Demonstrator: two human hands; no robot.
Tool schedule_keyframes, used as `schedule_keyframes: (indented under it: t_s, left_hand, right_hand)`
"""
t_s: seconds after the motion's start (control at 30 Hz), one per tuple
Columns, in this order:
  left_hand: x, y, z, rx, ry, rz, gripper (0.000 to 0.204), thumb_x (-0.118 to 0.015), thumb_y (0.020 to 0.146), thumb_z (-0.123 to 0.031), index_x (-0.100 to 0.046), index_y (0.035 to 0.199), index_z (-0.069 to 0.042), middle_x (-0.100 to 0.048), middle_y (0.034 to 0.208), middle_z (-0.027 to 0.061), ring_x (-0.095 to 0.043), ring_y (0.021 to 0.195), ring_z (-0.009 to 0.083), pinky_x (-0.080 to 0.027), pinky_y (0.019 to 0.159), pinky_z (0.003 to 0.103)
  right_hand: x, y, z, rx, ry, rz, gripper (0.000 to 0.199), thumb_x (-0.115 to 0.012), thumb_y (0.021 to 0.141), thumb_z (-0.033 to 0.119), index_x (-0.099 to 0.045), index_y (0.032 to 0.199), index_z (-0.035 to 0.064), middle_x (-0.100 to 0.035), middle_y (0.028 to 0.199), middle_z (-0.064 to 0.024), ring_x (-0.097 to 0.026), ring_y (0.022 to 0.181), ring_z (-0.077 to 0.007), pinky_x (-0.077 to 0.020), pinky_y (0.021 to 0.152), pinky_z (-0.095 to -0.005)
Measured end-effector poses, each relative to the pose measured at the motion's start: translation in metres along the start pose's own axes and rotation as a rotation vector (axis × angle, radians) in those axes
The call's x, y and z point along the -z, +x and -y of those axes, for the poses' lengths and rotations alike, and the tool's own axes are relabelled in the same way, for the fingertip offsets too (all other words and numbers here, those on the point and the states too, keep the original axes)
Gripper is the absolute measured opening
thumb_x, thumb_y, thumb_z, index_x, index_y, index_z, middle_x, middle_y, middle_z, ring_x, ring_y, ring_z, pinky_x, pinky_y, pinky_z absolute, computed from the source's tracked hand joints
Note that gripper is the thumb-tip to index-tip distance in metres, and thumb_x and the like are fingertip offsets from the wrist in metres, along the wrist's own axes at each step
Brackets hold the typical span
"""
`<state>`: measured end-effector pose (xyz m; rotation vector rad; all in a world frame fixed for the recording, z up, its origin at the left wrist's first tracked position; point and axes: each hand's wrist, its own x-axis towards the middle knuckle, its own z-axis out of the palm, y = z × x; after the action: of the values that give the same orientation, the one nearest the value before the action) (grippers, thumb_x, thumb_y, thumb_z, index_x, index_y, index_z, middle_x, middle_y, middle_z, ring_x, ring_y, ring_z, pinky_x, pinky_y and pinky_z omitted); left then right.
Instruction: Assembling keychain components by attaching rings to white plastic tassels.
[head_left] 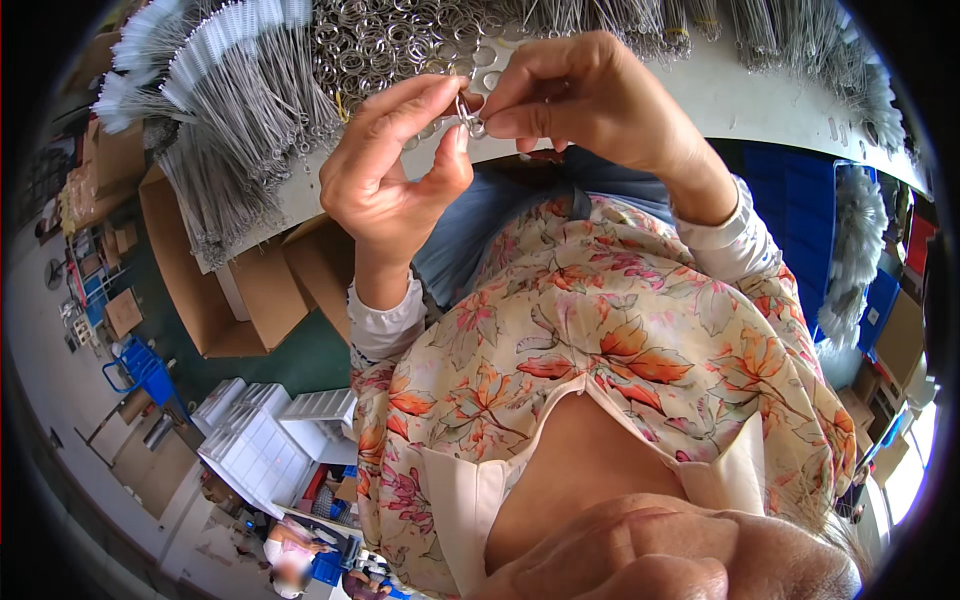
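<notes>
My left hand (395,165) holds a small shiny metal ring (462,104) between thumb and forefinger, just over the near edge of the table. My right hand (590,100) meets it there, its thumb and forefinger pinched at the ring's right side. Whether a second small part sits in that pinch is too small to tell. Beyond my hands lies a heap of loose metal rings (385,40). Left of the heap are bundles of thin wire brushes (250,90) with pale bristle tips and looped wire ends.
More wire brushes (775,35) line the table (735,105) at the right. Open cardboard boxes (225,285) stand below its left edge. A blue container (790,225) and pale brush bundles (857,255) are at the right. White crates (265,450) and another person (290,555) appear lower left.
</notes>
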<state>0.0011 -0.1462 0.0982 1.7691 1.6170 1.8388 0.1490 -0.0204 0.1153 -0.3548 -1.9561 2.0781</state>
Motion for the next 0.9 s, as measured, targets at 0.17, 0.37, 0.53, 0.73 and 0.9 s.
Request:
schedule_keyframes:
  t_s: [0.17,0.37,0.53,0.73,0.9]
  left_hand:
    - [0.002,-0.003,0.009,0.199,-0.071,0.0,0.03,-0.064,0.072,0.01,-0.062,0.101,0.005,-0.063,0.097,0.0141,-0.063,0.081,0.0163,-0.053,0.07,0.024]
    - [0.089,0.061,0.072,0.479,0.731,-0.041,0.027,-0.063,0.084,-0.024,-0.063,0.1,-0.002,-0.067,0.082,0.0097,-0.062,0.083,0.0132,-0.049,0.07,0.025]
    - [0.107,0.078,0.096,0.471,1.414,0.313,0.023,-0.056,0.083,-0.032,-0.065,0.087,-0.011,-0.06,0.095,0.0107,-0.061,0.084,0.0326,-0.049,0.072,0.043]
    - [0.096,0.081,0.104,0.462,1.453,0.295,0.024,-0.052,0.083,-0.028,-0.064,0.09,-0.008,-0.06,0.101,0.0125,-0.061,0.086,0.0354,-0.049,0.072,0.047]
    - [0.115,0.07,0.115,0.357,1.184,0.052,0.017,-0.054,0.079,-0.026,-0.061,0.076,-0.011,-0.063,0.085,0.0089,-0.06,0.08,0.0315,-0.047,0.064,0.044]
  right_hand:
    - [-0.011,0.005,-0.025,0.331,-0.497,-0.238,0.01,-0.068,0.073,0.009,-0.065,0.082,0.0079,-0.06,0.071,-0.0056,-0.06,0.063,-0.0203,-0.049,0.059,-0.0274]
    - [-0.018,0.012,-0.105,0.626,-1.215,-0.286,0.019,-0.061,0.067,0.008,-0.062,0.085,0.0097,-0.054,0.078,-0.0008,-0.055,0.078,-0.0179,-0.0429,0.068,-0.0302]
    - [-0.007,0.021,-0.096,0.713,-1.117,-0.34,0.013,-0.063,0.066,0.015,-0.062,0.079,0.0138,-0.056,0.082,0.0015,-0.053,0.081,-0.0162,-0.0427,0.072,-0.0305]
    - [0.073,0.048,-0.031,0.339,-1.365,-0.669,0.02,-0.061,0.08,0.028,-0.063,0.094,0.0143,-0.06,0.091,-0.004,-0.062,0.074,-0.0265,-0.0511,0.06,-0.0366]
    - [0.086,0.071,-0.014,-0.006,-1.531,-0.46,0.022,-0.056,0.08,0.03,-0.061,0.086,0.0091,-0.061,0.095,-0.009,-0.061,0.082,-0.0325,-0.0489,0.068,-0.0431]
